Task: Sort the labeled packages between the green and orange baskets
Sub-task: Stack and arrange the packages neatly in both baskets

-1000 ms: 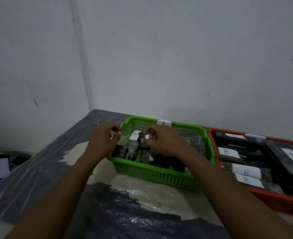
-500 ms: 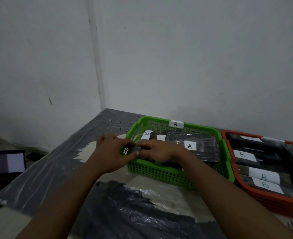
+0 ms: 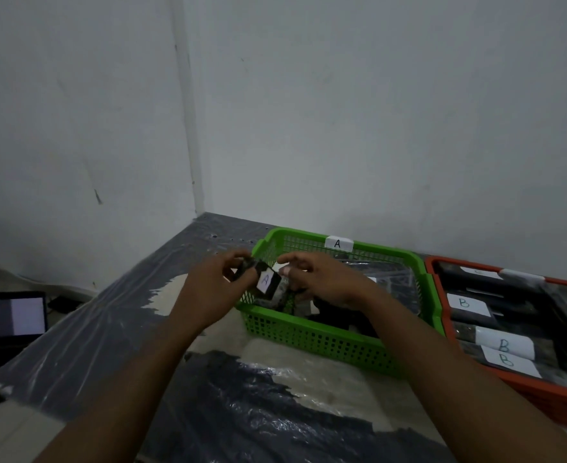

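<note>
Left hand pinches "A" package | green basket tag "A"

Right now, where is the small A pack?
Head view, left of centre: the left hand pinches the A pack above the left end of the green basket, close beside the right hand.

Both forearms are bare as far as the view shows them. The left hand and the right hand are bare as well, with short fingernails.

Green perforated basket, orange basket, black package with white label, white wall, grey and beige table cover
</note>
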{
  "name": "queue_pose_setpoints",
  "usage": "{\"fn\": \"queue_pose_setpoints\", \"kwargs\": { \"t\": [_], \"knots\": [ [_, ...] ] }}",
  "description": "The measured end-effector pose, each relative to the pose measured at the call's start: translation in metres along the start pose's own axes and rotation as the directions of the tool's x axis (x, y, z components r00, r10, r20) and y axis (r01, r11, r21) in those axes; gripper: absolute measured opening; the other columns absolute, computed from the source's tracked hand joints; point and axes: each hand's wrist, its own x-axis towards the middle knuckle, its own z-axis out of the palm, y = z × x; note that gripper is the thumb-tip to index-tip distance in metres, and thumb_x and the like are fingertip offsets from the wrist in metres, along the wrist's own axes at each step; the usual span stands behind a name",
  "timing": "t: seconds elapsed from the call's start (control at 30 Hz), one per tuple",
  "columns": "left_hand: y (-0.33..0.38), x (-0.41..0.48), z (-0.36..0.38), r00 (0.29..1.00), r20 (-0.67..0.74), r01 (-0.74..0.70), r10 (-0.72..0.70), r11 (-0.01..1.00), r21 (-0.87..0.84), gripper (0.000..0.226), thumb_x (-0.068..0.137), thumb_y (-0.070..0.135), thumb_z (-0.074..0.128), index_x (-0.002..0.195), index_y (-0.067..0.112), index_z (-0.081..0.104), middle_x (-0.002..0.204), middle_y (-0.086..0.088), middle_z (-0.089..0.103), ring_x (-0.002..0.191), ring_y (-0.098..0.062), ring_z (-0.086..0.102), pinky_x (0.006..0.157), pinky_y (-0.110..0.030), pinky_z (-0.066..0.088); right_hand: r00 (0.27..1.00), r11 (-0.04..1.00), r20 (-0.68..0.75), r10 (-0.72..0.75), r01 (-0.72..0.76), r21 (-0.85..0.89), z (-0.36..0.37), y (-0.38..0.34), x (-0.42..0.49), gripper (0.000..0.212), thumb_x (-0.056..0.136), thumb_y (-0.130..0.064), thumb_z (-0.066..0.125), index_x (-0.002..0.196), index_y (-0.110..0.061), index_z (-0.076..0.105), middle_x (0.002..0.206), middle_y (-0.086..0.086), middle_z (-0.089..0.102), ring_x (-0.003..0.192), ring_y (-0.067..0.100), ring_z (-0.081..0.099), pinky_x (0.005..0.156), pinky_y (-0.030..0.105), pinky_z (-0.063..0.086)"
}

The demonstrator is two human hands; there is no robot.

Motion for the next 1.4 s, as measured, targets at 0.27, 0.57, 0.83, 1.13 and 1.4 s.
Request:
{"fn": "queue_pose_setpoints", "kwargs": {
  "t": [0.27,0.57,0.83,1.13,1.4],
  "knots": [
    [-0.001,0.007,-0.004,0.997,0.033,0.07,-0.063,0.954,-0.293,0.023,0.096,0.023,0.062,0.109,0.042,0.068,0.086,0.027,0.074,0.08,0.008,0.069,0.064,-0.005,0.048,0.999,0.937,-0.002,-0.035,0.033,0.346,0.003,0.005,-0.007,0.039,0.095,-0.042,0.063,0.129,-0.023,0.065,0.115,0.002,0.073,0.095,0.019,0.072,0.081,0.031,0.059],
    [0.021,0.023,-0.013,0.959,0.182,-0.197,0.218,0.972,-0.129,0.058,0.081,0.05,0.069,0.136,0.045,0.05,0.119,0.038,0.058,0.102,0.015,0.062,0.084,-0.013,0.055,0.99,0.962,-0.124,-0.066,0.097,0.256,-0.036,-0.009,-0.012,0.029,0.097,-0.035,0.064,0.115,-0.013,0.072,0.102,0.007,0.076,0.093,0.017,0.074,0.083,0.028,0.059],
    [0.028,0.086,0.02,0.93,0.226,-0.27,0.29,0.956,-0.116,0.053,0.087,0.033,0.074,0.136,0.025,0.056,0.129,0.011,0.064,0.096,0.004,0.067,0.077,-0.006,0.051,0.935,0.931,-0.259,-0.24,0.146,-0.335,-0.077,-0.014,-0.004,0.051,0.084,-0.047,0.076,0.131,-0.039,0.058,0.131,-0.011,0.06,0.096,0.003,0.068,0.076,0.016,0.056],
    [-0.003,0.131,0.065,0.925,0.331,-0.297,0.187,0.899,0.322,0.054,0.094,0.036,0.065,0.143,0.02,0.05,0.135,-0.006,0.063,0.118,-0.025,0.059,0.098,-0.04,0.048,0.96,0.807,-0.244,-0.137,-0.035,-0.589,-0.074,0.005,0.05,0.055,0.083,-0.03,0.08,0.133,-0.018,0.061,0.123,0.008,0.056,0.107,0.024,0.061,0.097,0.041,0.05],
    [-0.029,0.14,0.088,0.939,0.326,-0.284,0.111,0.785,0.55,0.035,0.093,0.039,0.063,0.121,0.018,0.064,0.124,-0.004,0.061,0.117,-0.025,0.051,0.096,-0.043,0.046,0.973,0.696,-0.232,-0.004,-0.164,-0.7,-0.04,0.02,0.093,0.047,0.091,-0.032,0.071,0.131,-0.009,0.06,0.127,0.015,0.052,0.115,0.03,0.055,0.09,0.034,0.045]
  ]
}}
